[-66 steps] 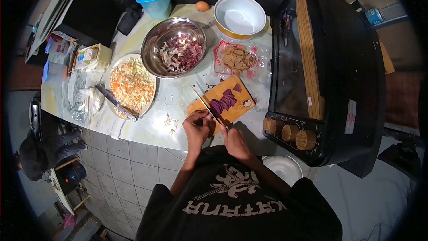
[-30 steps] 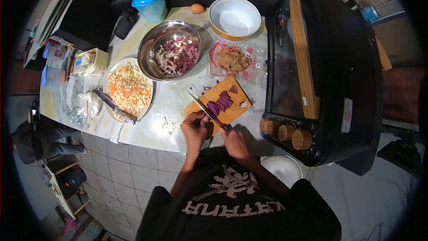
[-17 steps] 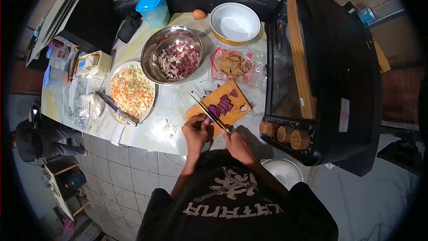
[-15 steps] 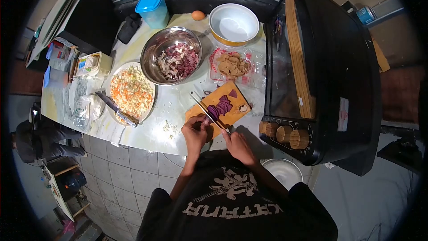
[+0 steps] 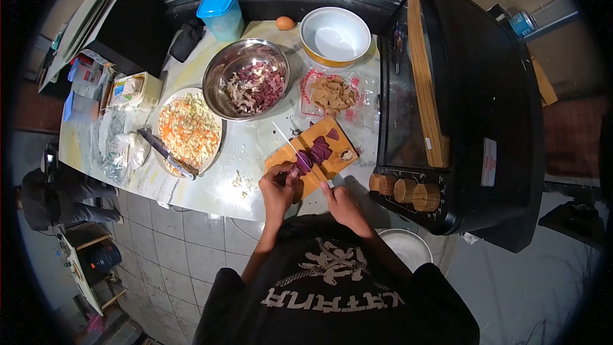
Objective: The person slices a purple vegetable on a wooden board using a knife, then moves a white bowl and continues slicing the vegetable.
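Right hand [image 5: 345, 206] a touch further out to the right than half a second ago, closed narrow round the knife's handle end. Knife [image 5: 285, 135] tilted with it; blade now a thin bright line. A broad purple face shows against the blade, clearer than before. Reads as a cut begun or just made; cannot tell which. Left hand [image 5: 276, 191] much where it was, fingers bunched, pinching the near end of the purple onion [image 5: 304, 161], which lies on the near-left part of the cutting board [image 5: 340, 145]. Slicing looks partway: some cut, a piece still gripped.

Materials: board flat, orange-brown, woody, squared. Slices [image 5: 320, 149] thin, curved, overlapping like shingles. One loose wedge beyond them. Pale lump [image 5: 347, 154] at the right corner, too small to name. Metal bowl [image 5: 214, 83] round, mirror-bright, its chopped purple and white bits ragged. Orange and pale-green shreds [image 5: 188, 129] heaped loosely on a plate. Brown slices [image 5: 334, 92], flat and dull, on crinkly clear plastic with red print
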Tool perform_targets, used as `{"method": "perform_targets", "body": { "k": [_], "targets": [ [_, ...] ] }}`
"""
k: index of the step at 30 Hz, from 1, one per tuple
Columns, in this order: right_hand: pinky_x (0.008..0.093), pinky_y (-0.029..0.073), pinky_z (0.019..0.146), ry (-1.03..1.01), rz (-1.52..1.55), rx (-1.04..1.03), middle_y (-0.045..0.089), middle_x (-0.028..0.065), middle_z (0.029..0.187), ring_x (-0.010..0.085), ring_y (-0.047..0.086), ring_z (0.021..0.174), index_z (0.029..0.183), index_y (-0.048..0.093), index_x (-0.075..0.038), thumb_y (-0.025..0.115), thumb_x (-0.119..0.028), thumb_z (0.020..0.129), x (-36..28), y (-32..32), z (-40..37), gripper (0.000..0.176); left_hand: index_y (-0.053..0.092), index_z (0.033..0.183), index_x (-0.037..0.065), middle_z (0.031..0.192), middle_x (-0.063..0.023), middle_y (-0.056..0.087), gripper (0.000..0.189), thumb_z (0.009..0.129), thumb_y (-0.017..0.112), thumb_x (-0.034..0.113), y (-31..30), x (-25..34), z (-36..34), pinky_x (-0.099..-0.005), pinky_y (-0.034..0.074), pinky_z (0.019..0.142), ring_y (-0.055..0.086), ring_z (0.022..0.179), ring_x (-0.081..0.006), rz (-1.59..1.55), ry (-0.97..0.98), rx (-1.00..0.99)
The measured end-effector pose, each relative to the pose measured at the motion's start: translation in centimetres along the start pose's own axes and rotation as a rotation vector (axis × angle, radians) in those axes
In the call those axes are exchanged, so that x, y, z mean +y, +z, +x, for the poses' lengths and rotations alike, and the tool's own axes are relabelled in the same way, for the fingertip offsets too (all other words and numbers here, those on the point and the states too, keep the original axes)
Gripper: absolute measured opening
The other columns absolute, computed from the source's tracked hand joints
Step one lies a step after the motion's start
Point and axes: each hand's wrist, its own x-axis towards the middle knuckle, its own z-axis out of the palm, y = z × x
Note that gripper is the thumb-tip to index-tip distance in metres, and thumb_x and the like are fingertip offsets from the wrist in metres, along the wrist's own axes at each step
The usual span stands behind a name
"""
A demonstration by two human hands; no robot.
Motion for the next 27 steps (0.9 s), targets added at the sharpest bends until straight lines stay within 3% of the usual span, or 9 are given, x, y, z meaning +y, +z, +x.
{"method": "perform_targets", "body": {
  "k": [4, 6, 9, 27],
  "targets": [
    [0.0479, 0.040, 0.054, -0.007, -0.007, -0.033, 0.048, 0.0298, 0.056, 0.0460, 0.053, 0.060, 0.064, 0.053, 0.010, 0.035, -0.047, 0.092, 0.2, 0.9, -0.5, 0.066, 0.061, 0.082, -0.007, 0.081, -0.0124, 0.066, 0.007, 0.075, 0.063, -0.006, -0.1, 0.0, -0.1, -0.0257, 0.050, 0.067, 0.063, 0.071, -0.0149, 0.084, 0.065, 0.041],
    [0.0478, 0.040, 0.053, -0.013, -0.008, -0.050, 0.047, 0.0295, 0.056, 0.0459, 0.053, 0.060, 0.064, 0.053, 0.010, 0.034, -0.047, 0.092, 1.0, 1.8, -0.4, 0.066, 0.061, 0.082, -0.007, 0.080, -0.0123, 0.065, 0.006, 0.076, 0.063, -0.006, -0.1, 0.1, -0.1, -0.0257, 0.050, 0.067, 0.063, 0.072, -0.0144, -0.043, -0.037, 0.007],
    [0.0478, 0.040, 0.053, -0.005, -0.010, -0.035, 0.047, 0.0291, 0.055, 0.0457, 0.054, 0.060, 0.064, 0.052, 0.010, 0.035, -0.047, 0.092, 1.8, 2.8, -0.3, 0.066, 0.062, 0.082, -0.007, 0.082, -0.0125, 0.065, 0.006, 0.076, 0.063, -0.006, 0.1, -1.5, -0.1, -0.0258, 0.050, 0.067, 0.063, 0.073, -0.0141, -0.162, -0.030, 0.001],
    [0.0480, 0.042, 0.059, -0.030, 0.010, -0.041, 0.051, 0.0312, 0.064, 0.0476, 0.054, 0.069, 0.071, 0.054, 0.009, 0.035, -0.042, 0.093, -0.5, 2.4, -0.4, 0.059, 0.062, 0.079, -0.006, 0.084, -0.0121, 0.064, 0.007, 0.073, 0.062, -0.009, -0.3, -1.2, 0.0, -0.0251, 0.047, 0.068, 0.059, 0.075, -0.0140, -0.010, -0.016, 0.007]
  ]
}}
